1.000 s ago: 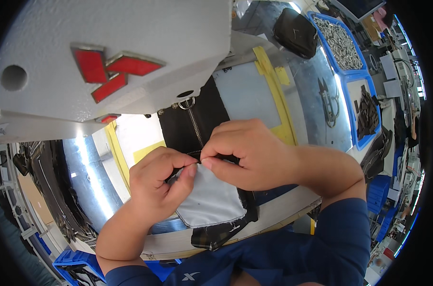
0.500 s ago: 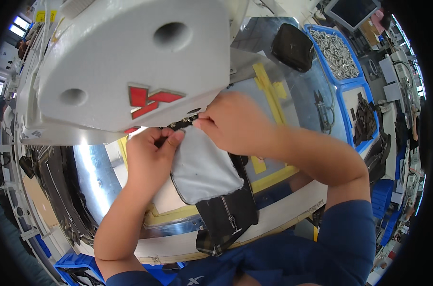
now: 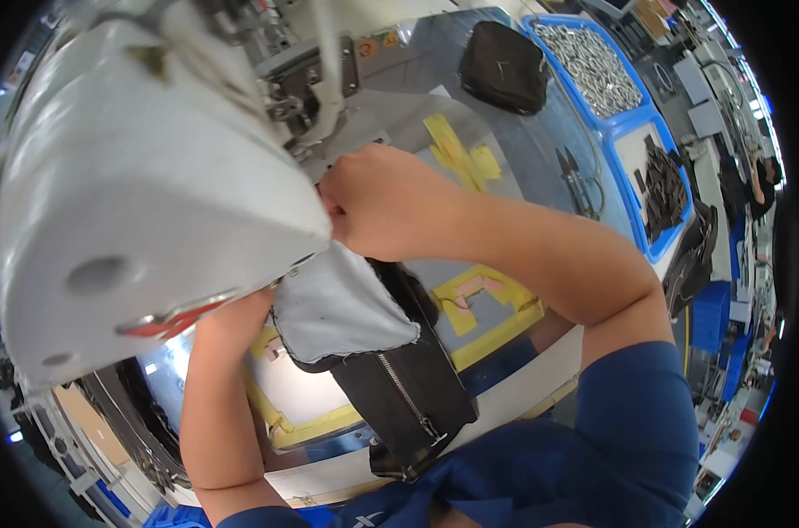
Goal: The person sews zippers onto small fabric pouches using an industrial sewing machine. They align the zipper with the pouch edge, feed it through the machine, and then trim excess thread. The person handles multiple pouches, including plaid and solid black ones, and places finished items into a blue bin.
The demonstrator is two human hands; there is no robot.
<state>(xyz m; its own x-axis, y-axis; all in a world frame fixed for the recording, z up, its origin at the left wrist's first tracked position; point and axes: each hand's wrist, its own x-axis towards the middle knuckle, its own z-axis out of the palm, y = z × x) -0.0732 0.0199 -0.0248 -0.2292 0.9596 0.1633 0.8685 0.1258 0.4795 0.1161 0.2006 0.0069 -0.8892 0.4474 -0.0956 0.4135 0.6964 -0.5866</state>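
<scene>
A black fabric piece (image 3: 408, 387) with a metal zipper and a pale grey lining panel (image 3: 342, 304) lies over the machine bed toward me. The white head of a sewing machine (image 3: 144, 194) hangs over its far end. My right hand (image 3: 377, 198) is closed at the far edge of the piece, to the right of the machine head; its fingertips are partly hidden. Beneath the head, at the left edge of the lining, is my left hand (image 3: 232, 321). The machine covers its fingers, so their grip does not show.
Yellow tape (image 3: 496, 330) marks the work surface around the piece. Scissors (image 3: 577, 180) lie at the right. Beyond are a black pouch (image 3: 503, 69), a blue tray of metal parts (image 3: 589, 70) and another tray with dark strips (image 3: 668, 194). Dark fabric pieces (image 3: 131, 414) are stacked at the left.
The view has shifted, with the machine head now farther left and covering my left fingers. My right hand has turned into a tighter fist. The zipper shows more fully.
</scene>
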